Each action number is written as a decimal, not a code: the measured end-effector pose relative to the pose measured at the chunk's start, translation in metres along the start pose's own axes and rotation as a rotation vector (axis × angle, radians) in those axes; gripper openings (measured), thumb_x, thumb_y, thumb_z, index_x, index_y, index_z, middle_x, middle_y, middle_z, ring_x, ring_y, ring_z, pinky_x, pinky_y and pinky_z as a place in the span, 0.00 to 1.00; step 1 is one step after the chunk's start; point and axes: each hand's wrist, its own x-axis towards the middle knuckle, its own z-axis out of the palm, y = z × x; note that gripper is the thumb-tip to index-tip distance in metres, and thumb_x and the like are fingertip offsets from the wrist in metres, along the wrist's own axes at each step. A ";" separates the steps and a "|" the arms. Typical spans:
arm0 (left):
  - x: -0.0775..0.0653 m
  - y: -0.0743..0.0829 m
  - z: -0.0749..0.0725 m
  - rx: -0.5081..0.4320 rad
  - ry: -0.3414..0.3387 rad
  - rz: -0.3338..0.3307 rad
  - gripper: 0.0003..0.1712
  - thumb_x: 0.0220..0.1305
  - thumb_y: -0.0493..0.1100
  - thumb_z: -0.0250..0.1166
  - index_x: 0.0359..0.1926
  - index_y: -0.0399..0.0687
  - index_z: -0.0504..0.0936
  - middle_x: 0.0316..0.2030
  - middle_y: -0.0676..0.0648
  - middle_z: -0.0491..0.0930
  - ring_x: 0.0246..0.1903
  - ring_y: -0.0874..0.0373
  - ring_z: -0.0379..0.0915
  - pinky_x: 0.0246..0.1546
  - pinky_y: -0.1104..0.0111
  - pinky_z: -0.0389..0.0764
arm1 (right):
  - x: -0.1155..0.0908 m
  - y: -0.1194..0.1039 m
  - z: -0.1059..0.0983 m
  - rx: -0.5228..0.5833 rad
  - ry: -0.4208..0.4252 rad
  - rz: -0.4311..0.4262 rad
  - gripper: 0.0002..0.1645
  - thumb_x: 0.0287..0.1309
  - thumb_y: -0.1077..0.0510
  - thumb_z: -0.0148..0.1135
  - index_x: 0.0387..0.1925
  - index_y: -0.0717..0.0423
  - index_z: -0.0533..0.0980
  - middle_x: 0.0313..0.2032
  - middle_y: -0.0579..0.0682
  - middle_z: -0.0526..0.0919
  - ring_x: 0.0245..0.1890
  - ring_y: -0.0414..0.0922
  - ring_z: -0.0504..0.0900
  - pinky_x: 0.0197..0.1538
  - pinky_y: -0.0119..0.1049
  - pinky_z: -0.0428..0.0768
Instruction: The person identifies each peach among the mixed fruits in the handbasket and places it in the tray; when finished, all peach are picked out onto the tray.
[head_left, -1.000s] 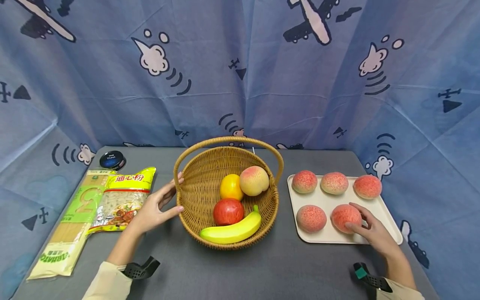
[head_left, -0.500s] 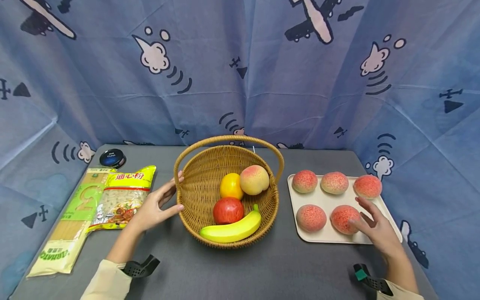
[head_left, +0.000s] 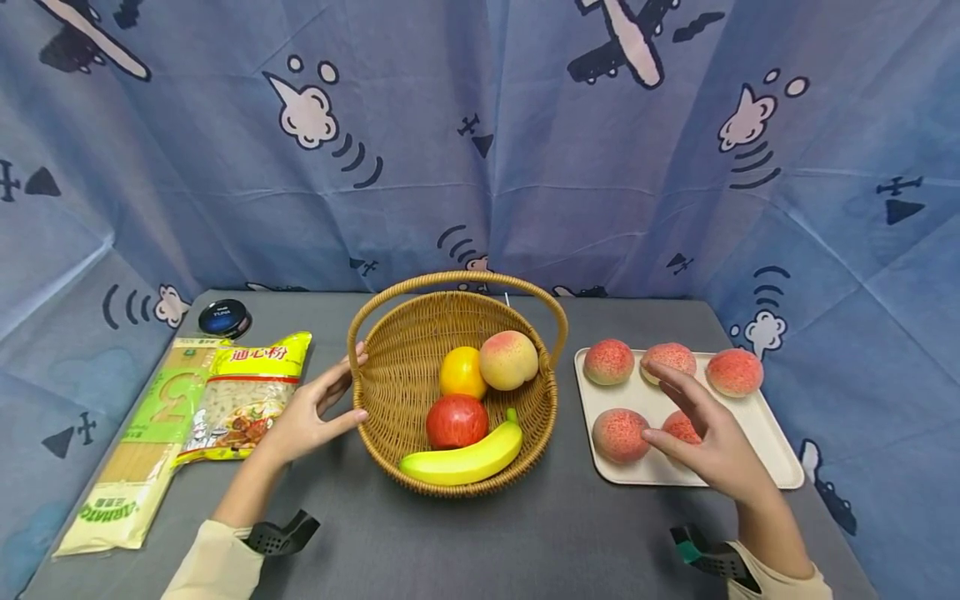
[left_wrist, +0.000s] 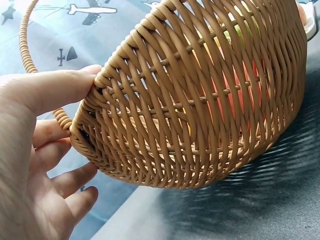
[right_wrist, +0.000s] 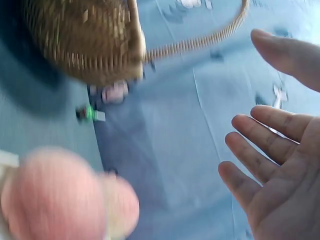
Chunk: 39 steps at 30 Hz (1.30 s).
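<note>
A wicker basket with a tall hoop handle holds a red apple, a yellow-orange fruit, a peach and a banana. My left hand grips the basket's left rim, thumb at the near edge and fingers by the handle's foot, as the left wrist view confirms. Over the cream tray my right hand hovers with fingers spread and nothing in them. Its thumb overlaps the front-left pink speckled peach, and it partly hides the front-right peach.
Left of the basket lie a macaroni bag and a long noodle pack, with a dark round tin behind them. Other peaches sit along the tray's back row. A patterned blue curtain hangs behind the grey table.
My right hand has let go of the front-right peach, which stays on the tray, and has moved up and left with fingers spread. The left hand and basket have stayed put.
</note>
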 end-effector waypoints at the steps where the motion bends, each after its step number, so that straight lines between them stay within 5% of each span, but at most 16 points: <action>1: 0.000 0.000 0.000 0.002 0.000 0.001 0.44 0.59 0.30 0.64 0.73 0.42 0.53 0.71 0.38 0.56 0.67 0.68 0.55 0.64 0.81 0.60 | 0.004 -0.004 0.004 -0.003 -0.020 -0.012 0.48 0.41 0.79 0.65 0.67 0.66 0.60 0.67 0.50 0.66 0.67 0.33 0.62 0.66 0.18 0.61; 10: 0.000 0.001 0.001 0.000 0.003 -0.005 0.44 0.59 0.31 0.64 0.72 0.42 0.54 0.71 0.39 0.56 0.68 0.65 0.55 0.64 0.82 0.60 | 0.041 -0.031 0.046 0.011 -0.149 -0.042 0.45 0.47 0.69 0.70 0.67 0.57 0.62 0.65 0.57 0.68 0.66 0.37 0.64 0.68 0.21 0.61; 18: -0.001 0.001 0.001 -0.009 0.015 -0.029 0.43 0.59 0.31 0.65 0.72 0.40 0.55 0.70 0.38 0.58 0.67 0.66 0.56 0.63 0.82 0.61 | 0.071 -0.043 0.078 -0.091 -0.205 0.007 0.43 0.51 0.55 0.71 0.67 0.51 0.63 0.66 0.48 0.68 0.65 0.48 0.66 0.66 0.52 0.68; 39: -0.001 0.003 0.002 0.002 0.011 -0.014 0.43 0.59 0.31 0.65 0.72 0.42 0.54 0.71 0.40 0.57 0.67 0.65 0.56 0.63 0.82 0.61 | 0.123 -0.037 0.118 -0.228 -0.227 0.190 0.46 0.49 0.50 0.71 0.67 0.58 0.61 0.64 0.60 0.67 0.62 0.56 0.69 0.64 0.55 0.70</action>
